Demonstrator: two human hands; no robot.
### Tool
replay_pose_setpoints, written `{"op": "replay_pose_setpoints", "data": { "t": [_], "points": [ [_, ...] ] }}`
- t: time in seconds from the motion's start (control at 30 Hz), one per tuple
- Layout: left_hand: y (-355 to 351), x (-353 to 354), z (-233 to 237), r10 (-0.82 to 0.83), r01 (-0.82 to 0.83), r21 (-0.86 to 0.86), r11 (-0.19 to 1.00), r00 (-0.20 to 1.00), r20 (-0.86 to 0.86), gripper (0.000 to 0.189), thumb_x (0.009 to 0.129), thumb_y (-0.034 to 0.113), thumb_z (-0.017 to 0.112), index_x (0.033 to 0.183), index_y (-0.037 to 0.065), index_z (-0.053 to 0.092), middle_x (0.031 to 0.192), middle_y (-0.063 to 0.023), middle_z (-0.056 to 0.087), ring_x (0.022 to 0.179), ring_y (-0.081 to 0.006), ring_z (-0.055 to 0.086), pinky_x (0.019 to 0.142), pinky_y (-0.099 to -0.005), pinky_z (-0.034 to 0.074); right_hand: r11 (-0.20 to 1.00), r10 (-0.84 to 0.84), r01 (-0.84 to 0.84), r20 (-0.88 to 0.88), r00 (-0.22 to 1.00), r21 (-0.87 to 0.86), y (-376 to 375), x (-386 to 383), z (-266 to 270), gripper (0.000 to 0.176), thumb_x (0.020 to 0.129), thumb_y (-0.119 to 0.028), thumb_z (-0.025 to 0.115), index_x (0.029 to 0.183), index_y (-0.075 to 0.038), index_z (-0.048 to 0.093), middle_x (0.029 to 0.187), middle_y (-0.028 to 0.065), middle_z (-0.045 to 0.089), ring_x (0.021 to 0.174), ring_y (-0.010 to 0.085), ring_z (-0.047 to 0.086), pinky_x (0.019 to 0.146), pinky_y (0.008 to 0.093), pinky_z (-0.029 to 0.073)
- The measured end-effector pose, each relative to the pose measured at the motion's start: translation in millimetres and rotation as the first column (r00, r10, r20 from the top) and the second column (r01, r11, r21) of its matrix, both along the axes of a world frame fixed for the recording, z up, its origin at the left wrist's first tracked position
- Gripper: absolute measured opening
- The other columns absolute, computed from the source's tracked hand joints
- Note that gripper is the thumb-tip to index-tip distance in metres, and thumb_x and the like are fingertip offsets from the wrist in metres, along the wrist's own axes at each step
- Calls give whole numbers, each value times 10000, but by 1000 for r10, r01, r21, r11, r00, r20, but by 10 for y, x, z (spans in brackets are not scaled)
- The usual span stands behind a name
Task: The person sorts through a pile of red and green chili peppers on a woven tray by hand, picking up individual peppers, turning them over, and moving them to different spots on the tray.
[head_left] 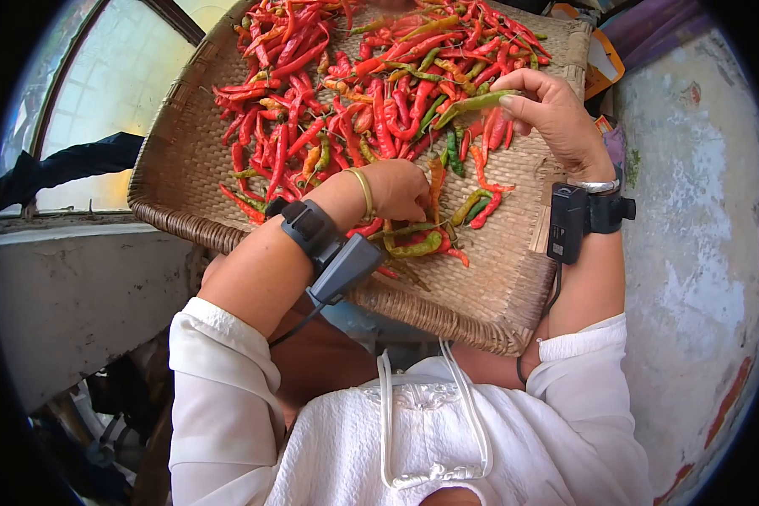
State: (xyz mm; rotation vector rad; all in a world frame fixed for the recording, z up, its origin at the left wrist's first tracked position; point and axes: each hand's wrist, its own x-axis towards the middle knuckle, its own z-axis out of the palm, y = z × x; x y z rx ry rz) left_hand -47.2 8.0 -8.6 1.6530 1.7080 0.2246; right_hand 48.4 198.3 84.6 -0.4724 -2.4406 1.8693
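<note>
Raised over the right side of a woven basket tray, my right hand pinches a green chili pepper between thumb and fingers. My left hand is lower, near the middle of the tray, with its fingers curled down among a few peppers. An orange-green chili pepper is right beside those fingertips; what they grip, if anything, is hidden. Just below lies a small group of green and red peppers. The large heap of mostly red chili peppers covers the back and left of the tray.
A thick braided rim edges the tray, which rests over my lap. To the left are a window, dark cloth and a low wall. A worn pale surface extends on the right. Both wrists carry strapped devices with cables.
</note>
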Motion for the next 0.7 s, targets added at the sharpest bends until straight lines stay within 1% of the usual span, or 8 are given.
{"op": "replay_pose_setpoints", "data": {
  "t": [0.1,0.17,0.27,0.37,0.5,0.57,0.67,0.7],
  "points": [
    [-1,-23,66,-143,146,-122,982,989,38,285,719,239,586,930,53,636,845,-174,598,823,-323,574,733,-377,453,997,63,-60,-75,995,42,-71,-42,-20,127,796,-56,550,908,-16,595,658,-20,532,524,26,474,450,171,405],
    [-88,-57,13,40,-60,150,987,991,131,272,716,228,601,907,36,633,834,-157,614,815,-309,587,729,-363,458,994,102,-101,-23,995,30,-86,-52,-22,134,796,-56,547,915,-19,596,662,-17,535,532,25,476,457,168,406],
    [-70,-104,221,183,-183,-16,983,980,76,263,721,187,606,919,15,620,871,-138,621,840,-293,592,738,-345,464,992,121,-121,32,992,15,-90,-37,5,144,794,-60,545,918,-16,602,671,-12,545,552,35,484,487,178,411],
    [-36,-98,310,328,-333,105,937,943,55,257,727,156,600,932,2,612,889,-126,622,855,-287,589,743,-345,468,988,88,-90,29,996,123,-62,-31,-19,148,786,-70,550,904,-4,609,680,-6,561,570,61,493,524,208,414],
    [-15,-15,154,300,-234,382,894,946,-123,390,726,115,574,1109,61,527,1111,-118,529,868,-303,582,753,-380,476,936,87,-140,173,981,323,-21,-32,-166,147,773,-71,553,874,15,616,677,-1,578,569,95,502,528,242,408],
    [-38,-32,16,266,-199,316,928,946,-185,421,727,113,567,1140,75,499,1130,-119,505,863,-308,583,741,-386,480,914,111,-200,257,960,352,-3,-44,-151,177,786,-105,561,907,15,610,667,8,582,579,101,520,542,246,425],
    [-14,-16,96,233,-177,206,962,930,-286,415,747,111,541,1158,85,487,1121,-121,492,842,-307,588,710,-396,486,977,-117,104,-61,991,-186,49,-78,-186,382,813,-246,591,1090,11,539,775,32,587,632,131,559,599,269,460],
    [-6,-8,138,235,-189,166,968,915,-327,380,766,111,522,1145,82,501,1092,-123,503,826,-301,593,691,-399,488,977,-115,102,-61,991,-186,7,-92,-169,382,813,-246,591,1090,11,539,775,32,587,632,131,559,599,269,460]
  ]
}}
